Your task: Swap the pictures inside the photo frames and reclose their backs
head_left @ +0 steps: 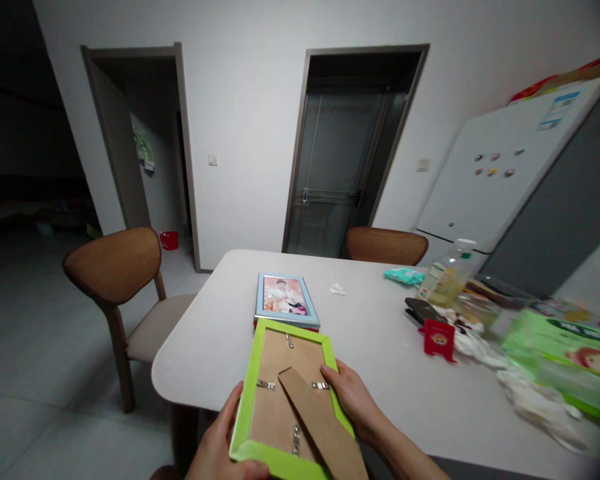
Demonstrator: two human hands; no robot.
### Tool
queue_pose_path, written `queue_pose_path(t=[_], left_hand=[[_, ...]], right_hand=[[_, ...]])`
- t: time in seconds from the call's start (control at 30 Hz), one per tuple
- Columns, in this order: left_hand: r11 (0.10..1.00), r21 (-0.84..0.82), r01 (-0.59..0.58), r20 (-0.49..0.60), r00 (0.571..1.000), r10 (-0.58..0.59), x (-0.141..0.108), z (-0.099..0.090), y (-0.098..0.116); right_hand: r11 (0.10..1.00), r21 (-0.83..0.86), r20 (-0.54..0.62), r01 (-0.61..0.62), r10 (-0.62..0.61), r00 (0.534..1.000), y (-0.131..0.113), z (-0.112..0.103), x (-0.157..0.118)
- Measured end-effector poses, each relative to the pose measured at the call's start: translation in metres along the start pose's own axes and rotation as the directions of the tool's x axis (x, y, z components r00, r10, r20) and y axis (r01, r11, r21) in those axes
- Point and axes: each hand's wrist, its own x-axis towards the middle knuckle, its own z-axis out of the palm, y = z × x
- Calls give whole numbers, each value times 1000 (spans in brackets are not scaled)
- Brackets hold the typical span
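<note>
One lime-green picture frame (274, 415), back upward with four metal clips (320, 385) and one easel strut (321, 423), is held over the near edge of the tabletop (370, 333), left hand (221, 433) and right hand (353, 397) curled round opposite sides; one blue photo frame (285, 297) lies beyond; the label (431, 281) on one plastic bottle (454, 281) is too blurred to read.

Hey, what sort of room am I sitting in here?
Most likely a dining area in a home: there's a pale table with wooden-backed chairs, and a white refrigerator dotted with small magnets beyond it on the right.
</note>
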Motion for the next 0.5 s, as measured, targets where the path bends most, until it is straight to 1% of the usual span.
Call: queue_pose_path(t=[0.03, 0.07, 0.13, 0.2, 0.27, 0.33, 0.4, 0.5], left_hand=[[996, 93, 0, 41, 999, -4, -3, 1, -6], [979, 204, 2, 55, 998, -14, -5, 3, -11], [907, 421, 13, 22, 999, -25, -7, 4, -15], [826, 562, 32, -16, 999, -27, -6, 4, -14], [772, 634, 39, -24, 999, -31, -3, 4, -9], [741, 670, 41, -22, 999, -36, 1, 4, -3], [718, 695, 48, -20, 999, -47, 4, 5, 3], [658, 750, 67, -21, 997, -78, 7, 8, 8]], right_hand=[[997, -70, -2, 19, -19, 1000, 3, -3, 1], [990, -138, -13, 43, -45, 999, 5, -6, 3], [954, -280, -29, 106, -118, 993, 8, -8, 9], [881, -444, -23, 165, -195, 981, 7, -9, 16], [769, -609, -5, 195, -249, 968, 5, -10, 22], [648, -738, 1, 189, -279, 960, 3, -11, 27], [545, -821, 0, 172, -300, 954, 3, -12, 30], [442, -882, 7, 163, -333, 943, 5, -14, 31]])
